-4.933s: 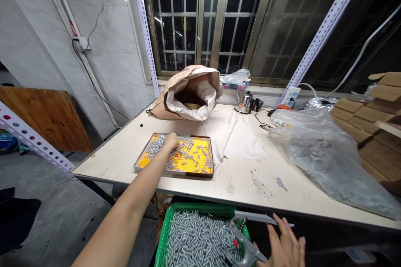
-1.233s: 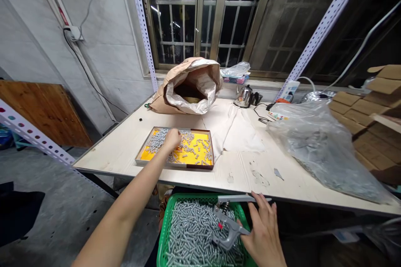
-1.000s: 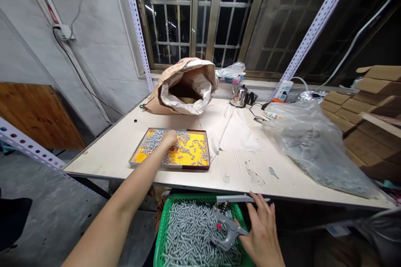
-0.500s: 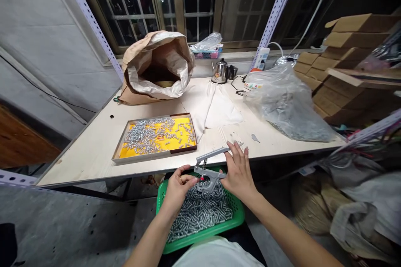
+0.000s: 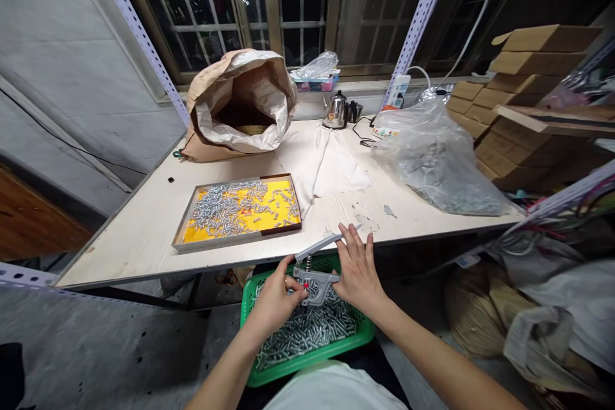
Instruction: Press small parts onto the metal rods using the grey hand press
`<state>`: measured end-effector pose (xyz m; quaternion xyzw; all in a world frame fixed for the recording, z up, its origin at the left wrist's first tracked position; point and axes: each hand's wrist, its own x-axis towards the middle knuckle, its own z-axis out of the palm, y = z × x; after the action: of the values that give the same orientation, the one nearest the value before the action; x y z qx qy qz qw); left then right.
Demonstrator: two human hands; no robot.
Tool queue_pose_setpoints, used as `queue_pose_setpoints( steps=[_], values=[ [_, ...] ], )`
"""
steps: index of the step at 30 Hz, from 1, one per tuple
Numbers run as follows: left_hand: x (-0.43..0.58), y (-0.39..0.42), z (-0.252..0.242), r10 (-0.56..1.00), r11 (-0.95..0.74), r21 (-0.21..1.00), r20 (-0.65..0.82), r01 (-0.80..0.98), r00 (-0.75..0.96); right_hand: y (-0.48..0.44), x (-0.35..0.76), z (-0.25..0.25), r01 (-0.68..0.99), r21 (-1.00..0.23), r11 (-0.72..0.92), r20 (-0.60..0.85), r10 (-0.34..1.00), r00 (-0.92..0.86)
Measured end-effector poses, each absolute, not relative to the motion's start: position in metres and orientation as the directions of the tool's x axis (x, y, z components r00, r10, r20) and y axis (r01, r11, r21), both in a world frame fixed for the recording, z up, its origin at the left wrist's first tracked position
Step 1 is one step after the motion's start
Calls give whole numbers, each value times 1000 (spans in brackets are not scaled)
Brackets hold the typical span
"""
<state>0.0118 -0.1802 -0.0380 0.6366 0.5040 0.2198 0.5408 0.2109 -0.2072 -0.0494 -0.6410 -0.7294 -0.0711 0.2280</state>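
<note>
My right hand (image 5: pixel 359 269) is wrapped around the handles of grey snap-fastener pliers (image 5: pixel 321 287), fingers on the upper handle and thumb by the lower one. The handles are spread, with a coil spring between them and a small red part at the jaw. Against that jaw, by the red part, my left hand (image 5: pixel 276 300) is closed with thumb and fingers together; anything pinched there is too small to make out. Directly below, a green basket (image 5: pixel 307 368) full of small silvery, ridged metal pieces (image 5: pixel 312 333) rests at my lap.
On the table (image 5: pixel 139 224) lies a shallow tray (image 5: pixel 240 240) with similar metal pieces on yellow lining. Behind it stands an open paper sack (image 5: pixel 206 141). A kettle (image 5: pixel 336 112), a clear plastic bag (image 5: pixel 427 160) and stacked cardboard boxes (image 5: pixel 519 102) are farther back and right.
The pliers and both hands have shifted slightly left and lower over the basket. My left fingers have come closer around the jaw.
</note>
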Motion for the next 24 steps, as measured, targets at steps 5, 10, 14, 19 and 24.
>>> queue_pose_setpoints(
  steps=[5,10,14,19,24],
  values=[
    [12,-180,-37,873,152,903,-313,402,373,-206,211,-48,965,-174,195,476,875,-91],
    [10,-182,-37,864,206,904,-348,374,364,-205,210,-47,956,-172,239,541,834,-111],
    [9,-183,-41,857,252,910,-368,330,361,-204,210,-44,951,-140,276,577,803,-149],
    [2,-186,-29,871,315,937,-349,153,345,-200,215,-47,965,-57,255,526,830,-188],
    [-5,-190,-12,912,370,926,-348,-72,215,-192,221,-54,965,-16,262,404,884,-234]
  ],
)
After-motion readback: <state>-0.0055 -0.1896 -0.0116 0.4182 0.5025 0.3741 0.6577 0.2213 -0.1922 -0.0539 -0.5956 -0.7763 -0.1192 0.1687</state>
